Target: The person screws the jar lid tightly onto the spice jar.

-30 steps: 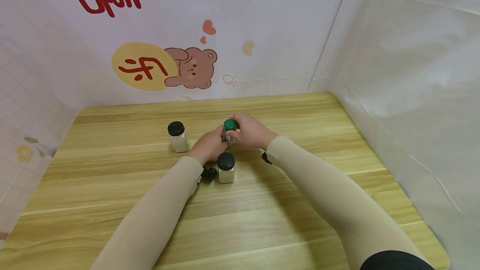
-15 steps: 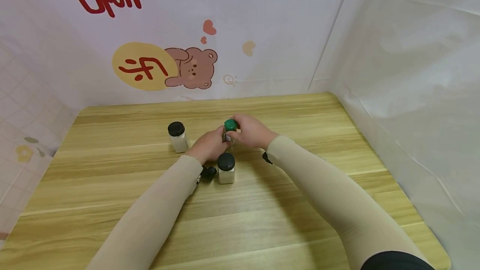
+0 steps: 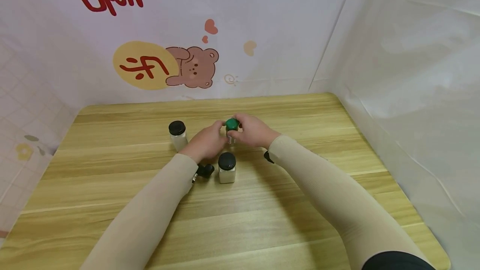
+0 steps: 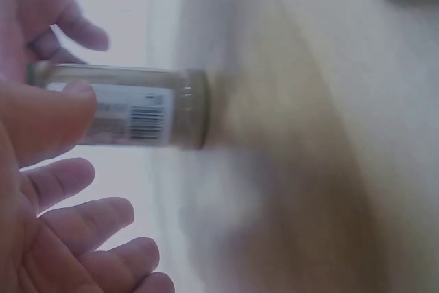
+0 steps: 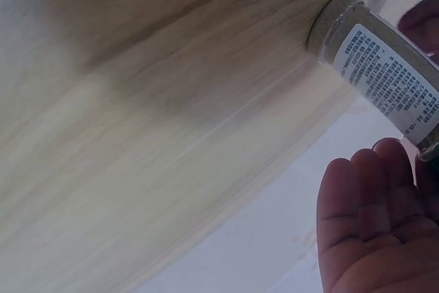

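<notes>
A small glass spice jar (image 3: pixel 232 124) with a green cap stands upright between the hands, toward the back of the table. My right hand (image 3: pixel 255 131) pinches it at the cap with thumb and index finger. Brownish powder and a printed label show on the jar (image 5: pixel 384 77) in the right wrist view, its base right at the wood. On the near left, my left hand (image 3: pixel 206 141) has its fingers spread around the jar. In the left wrist view its thumb overlaps the labelled side of the jar (image 4: pixel 147 111), and the other fingers are apart from the glass.
Two square jars with black lids and pale contents stand on the wooden table (image 3: pixel 285 220): a jar (image 3: pixel 226 174) just in front of the hands, and another jar (image 3: pixel 179 140) left of them. White printed sheeting (image 3: pixel 277 20) rises behind and beside the table.
My left hand has loosened from the green-capped jar and drawn slightly back to the left. The right hand keeps its pinch at the cap, and the black-lidded jars stay put.
</notes>
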`<state>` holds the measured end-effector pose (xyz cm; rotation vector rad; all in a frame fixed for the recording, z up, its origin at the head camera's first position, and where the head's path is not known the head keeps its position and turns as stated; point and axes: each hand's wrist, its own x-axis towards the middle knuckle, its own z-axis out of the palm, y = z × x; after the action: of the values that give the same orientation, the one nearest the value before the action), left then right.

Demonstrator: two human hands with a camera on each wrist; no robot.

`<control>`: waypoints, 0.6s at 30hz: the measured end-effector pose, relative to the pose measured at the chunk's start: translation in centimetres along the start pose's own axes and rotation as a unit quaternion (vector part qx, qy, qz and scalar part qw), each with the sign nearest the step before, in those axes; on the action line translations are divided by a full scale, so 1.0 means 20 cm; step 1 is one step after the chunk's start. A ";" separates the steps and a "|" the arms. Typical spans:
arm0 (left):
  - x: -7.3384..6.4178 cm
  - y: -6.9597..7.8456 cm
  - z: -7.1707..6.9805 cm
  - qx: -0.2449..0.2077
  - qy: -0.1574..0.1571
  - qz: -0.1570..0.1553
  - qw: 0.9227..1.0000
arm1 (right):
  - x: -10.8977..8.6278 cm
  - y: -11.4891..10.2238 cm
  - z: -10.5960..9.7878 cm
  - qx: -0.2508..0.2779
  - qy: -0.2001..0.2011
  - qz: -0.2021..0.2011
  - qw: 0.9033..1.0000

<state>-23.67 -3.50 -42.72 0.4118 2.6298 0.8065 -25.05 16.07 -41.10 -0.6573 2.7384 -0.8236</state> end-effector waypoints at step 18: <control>-0.17 0.08 -0.15 -0.003 0.048 0.028 0.998 | -0.04 0.05 -0.05 0.007 -0.021 -0.007 1.000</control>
<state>-21.61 -4.98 -38.65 0.4577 2.7152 0.8722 -24.96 17.61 -40.75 -0.6825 2.6909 -0.8227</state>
